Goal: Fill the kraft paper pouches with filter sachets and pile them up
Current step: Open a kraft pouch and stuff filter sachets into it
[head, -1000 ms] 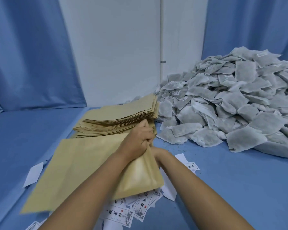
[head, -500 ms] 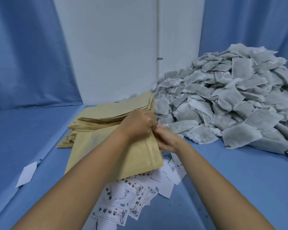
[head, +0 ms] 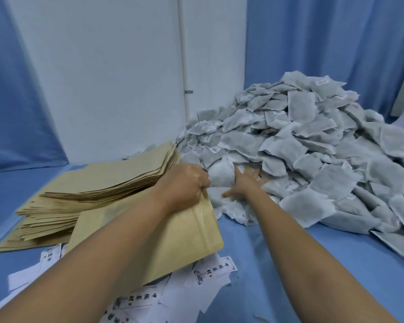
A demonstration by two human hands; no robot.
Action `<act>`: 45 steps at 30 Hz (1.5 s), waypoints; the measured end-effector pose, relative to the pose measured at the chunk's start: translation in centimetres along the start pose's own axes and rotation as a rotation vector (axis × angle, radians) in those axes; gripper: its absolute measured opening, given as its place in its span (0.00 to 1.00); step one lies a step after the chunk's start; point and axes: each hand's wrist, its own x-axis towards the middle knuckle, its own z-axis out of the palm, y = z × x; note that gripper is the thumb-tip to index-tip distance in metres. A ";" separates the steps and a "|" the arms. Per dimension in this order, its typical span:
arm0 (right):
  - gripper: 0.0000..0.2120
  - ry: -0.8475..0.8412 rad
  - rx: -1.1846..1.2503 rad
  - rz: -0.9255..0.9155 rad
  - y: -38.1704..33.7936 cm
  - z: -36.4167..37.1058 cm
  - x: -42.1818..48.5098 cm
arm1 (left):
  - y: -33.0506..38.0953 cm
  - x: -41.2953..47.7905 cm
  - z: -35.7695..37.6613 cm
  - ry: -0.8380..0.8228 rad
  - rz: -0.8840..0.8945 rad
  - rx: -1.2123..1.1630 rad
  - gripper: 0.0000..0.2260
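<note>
My left hand (head: 184,185) grips the top edge of a kraft paper pouch (head: 187,236) that lies slanted over the blue table. A stack of flat empty kraft pouches (head: 98,183) sits behind it to the left. My right hand (head: 245,183) reaches with spread fingers onto the near edge of a big heap of grey-white filter sachets (head: 313,159) and touches a sachet (head: 221,173) there. It holds nothing.
Small white printed labels (head: 210,271) lie scattered on the blue tablecloth (head: 301,264) under and in front of the held pouch. A white wall with a thin pipe (head: 184,66) and blue curtains stand behind the table.
My right hand has left the mouth of the pouch and stretched forward to the sachet heap. My left hand still holds the pouch, and the view has shifted closer.
</note>
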 end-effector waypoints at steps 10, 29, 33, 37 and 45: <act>0.23 0.192 0.161 -0.188 -1.2 3.0 -6.4 | -1.0 -3.9 0.1 -0.053 -0.012 -0.032 0.10; 0.12 0.273 0.993 -0.183 -2.7 3.4 -12.2 | -3.0 -11.7 -3.8 0.175 -0.125 -0.006 0.09; 0.13 0.426 1.255 -0.035 -3.2 2.5 -12.3 | -3.0 -11.9 -3.6 0.195 -0.119 -0.020 0.09; 0.14 0.236 2.005 -0.110 -5.8 0.0 -14.4 | -2.8 -11.9 -2.9 0.190 -0.132 -0.037 0.09; 0.18 -0.552 2.071 -0.139 -10.9 -1.1 -19.4 | -2.7 -11.2 -2.0 0.212 -0.198 -0.080 0.10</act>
